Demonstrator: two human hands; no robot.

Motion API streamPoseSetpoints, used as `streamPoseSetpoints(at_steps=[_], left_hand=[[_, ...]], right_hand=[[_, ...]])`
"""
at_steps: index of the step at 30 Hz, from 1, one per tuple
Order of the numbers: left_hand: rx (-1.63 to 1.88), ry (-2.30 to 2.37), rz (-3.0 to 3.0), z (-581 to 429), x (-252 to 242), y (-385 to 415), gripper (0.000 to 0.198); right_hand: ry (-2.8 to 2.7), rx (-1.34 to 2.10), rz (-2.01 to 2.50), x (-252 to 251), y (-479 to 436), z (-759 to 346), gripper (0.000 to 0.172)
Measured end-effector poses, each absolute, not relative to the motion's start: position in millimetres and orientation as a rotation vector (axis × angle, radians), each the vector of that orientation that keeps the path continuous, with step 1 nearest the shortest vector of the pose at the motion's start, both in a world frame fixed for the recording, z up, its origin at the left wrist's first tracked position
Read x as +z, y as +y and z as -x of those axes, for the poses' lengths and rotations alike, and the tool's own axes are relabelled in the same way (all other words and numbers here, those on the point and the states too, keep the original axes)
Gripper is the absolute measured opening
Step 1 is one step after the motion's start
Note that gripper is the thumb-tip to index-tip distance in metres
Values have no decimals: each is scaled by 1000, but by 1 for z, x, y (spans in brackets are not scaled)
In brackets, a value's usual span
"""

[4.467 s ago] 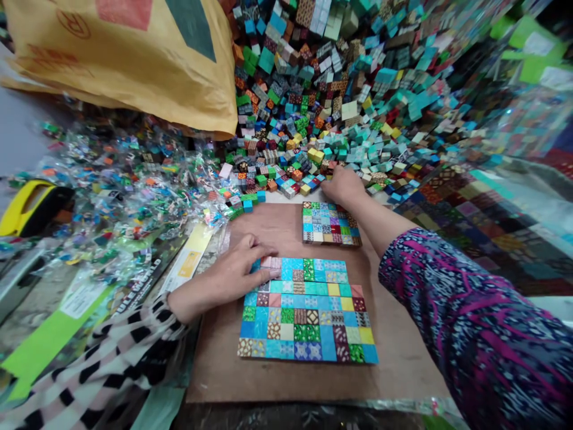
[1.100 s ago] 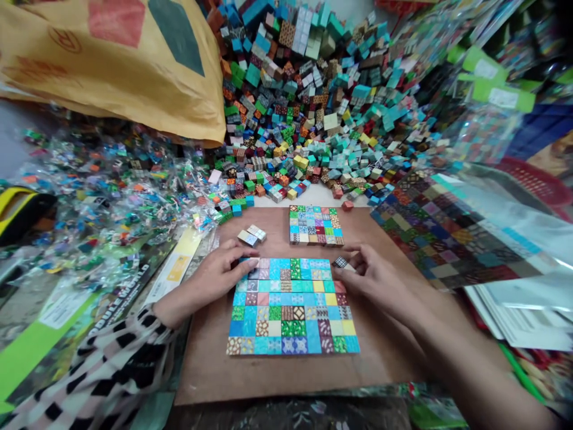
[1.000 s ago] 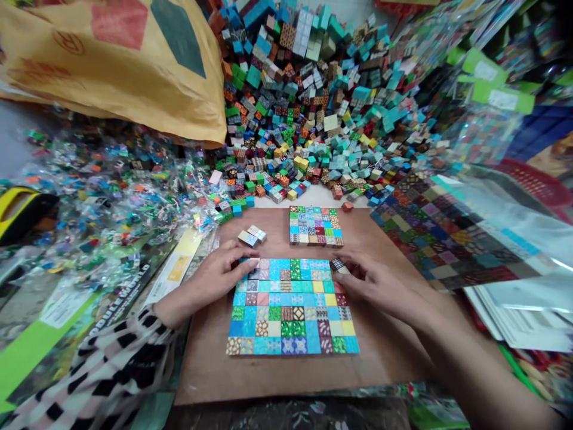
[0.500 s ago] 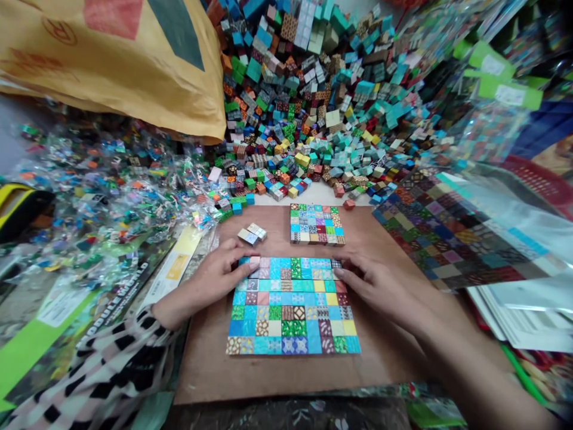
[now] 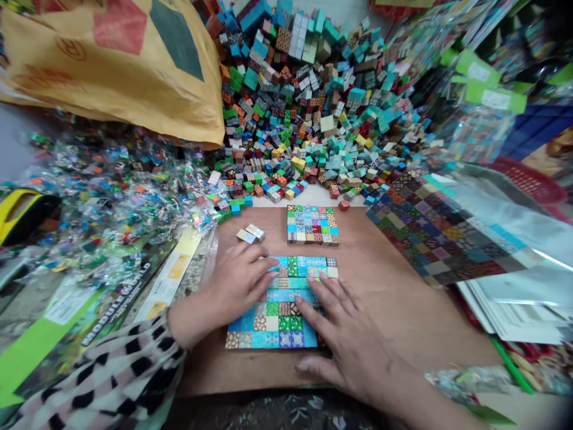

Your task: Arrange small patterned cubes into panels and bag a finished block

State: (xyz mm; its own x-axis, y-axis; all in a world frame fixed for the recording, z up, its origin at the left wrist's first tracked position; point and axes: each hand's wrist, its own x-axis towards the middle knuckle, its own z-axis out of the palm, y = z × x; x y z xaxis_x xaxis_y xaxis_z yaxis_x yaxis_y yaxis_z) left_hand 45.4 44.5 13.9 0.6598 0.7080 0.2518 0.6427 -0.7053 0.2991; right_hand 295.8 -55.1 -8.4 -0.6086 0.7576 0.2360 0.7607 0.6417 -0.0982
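A large flat block of patterned cubes [image 5: 273,323] lies on the brown board [image 5: 380,286] in front of me. My left hand [image 5: 233,283] rests over its upper left part, fingers extended and pointing right. My right hand [image 5: 342,325] lies spread over its right side, with the thumb near the front edge. Both hands touch the top of the cubes and partly hide them. Behind them is a smaller block of cubes [image 5: 312,224], and a small group of pale cubes [image 5: 250,233] lies to its left.
Loose colored cubes [image 5: 304,119] are heaped at the back. A yellow bag [image 5: 111,71] and small wrapped pieces [image 5: 129,185] are at left. A clear-wrapped cube sheet [image 5: 421,233] and white cards [image 5: 492,316] lie at right. A yellow-black tool [image 5: 22,215] is far left.
Both hands have moved from the block's upper corners onto its top surface. My left hand went right; my right hand came nearer and spread its fingers.
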Motion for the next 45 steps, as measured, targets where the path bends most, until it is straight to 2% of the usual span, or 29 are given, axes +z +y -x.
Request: streamPoseSetpoints(at_steps=[6, 10, 15, 23, 29, 32, 34, 38, 42, 45], left_hand=[[168, 965, -2684, -106, 20, 60, 32], [25, 962, -2705, -133, 18, 62, 38], [-35, 921, -2779, -146, 17, 60, 44], [-46, 846, -2866, -147, 10, 67, 38], [15, 876, -2841, -148, 10, 64, 34], [86, 898, -2812, -136, 16, 60, 40], [196, 933, -2778, -117, 23, 56, 42], [541, 1127, -2589, -60, 25, 43, 33], [864, 1514, -2058, -21, 8, 22, 43], [890, 1633, -1681, -20, -5, 7, 59]], right_hand=[[-2664, -131, 1184, -22, -68, -281, 66], [-2644, -165, 1185, -25, -66, -280, 58], [-2600, -175, 1188, -25, -63, -279, 51], [-2580, -136, 1193, -28, -63, -280, 49], [-2550, -113, 1206, -31, -62, -281, 48], [-2552, -110, 1204, -33, -62, -280, 47], [-2569, -111, 1207, -32, -64, -280, 48], [-2599, -34, 1215, -25, -67, -282, 54], [-2361, 119, 1327, -19, -64, -294, 69], [-2177, 220, 1501, -27, -56, -300, 74]])
